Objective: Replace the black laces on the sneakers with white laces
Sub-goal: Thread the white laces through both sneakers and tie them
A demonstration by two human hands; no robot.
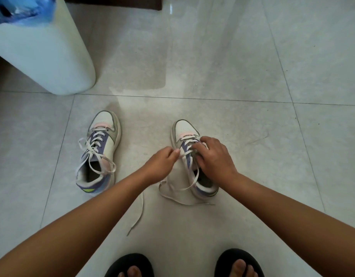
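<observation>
Head view. No brand or writing legible on either shoe. Two white sneakers with purple and pink panels stand on grey floor tiles (252, 56), well apart, toes pointing away. Left sneaker (99, 150) fully threaded with a white lace, ends loose. Right sneaker (192, 154): white lace (180, 199) partly threaded, tails trailing on the floor. Left hand (162, 162) pinches the lace at the eyelets, fingers curled. Right hand (214, 156) grips the sneaker's tongue area, fingers bent over it.

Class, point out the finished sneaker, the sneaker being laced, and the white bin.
finished sneaker (109, 145), head view, on its white side panel.
sneaker being laced (183, 128), head view, on its white toe cap.
white bin (52, 56), head view, on its side wall.
</observation>
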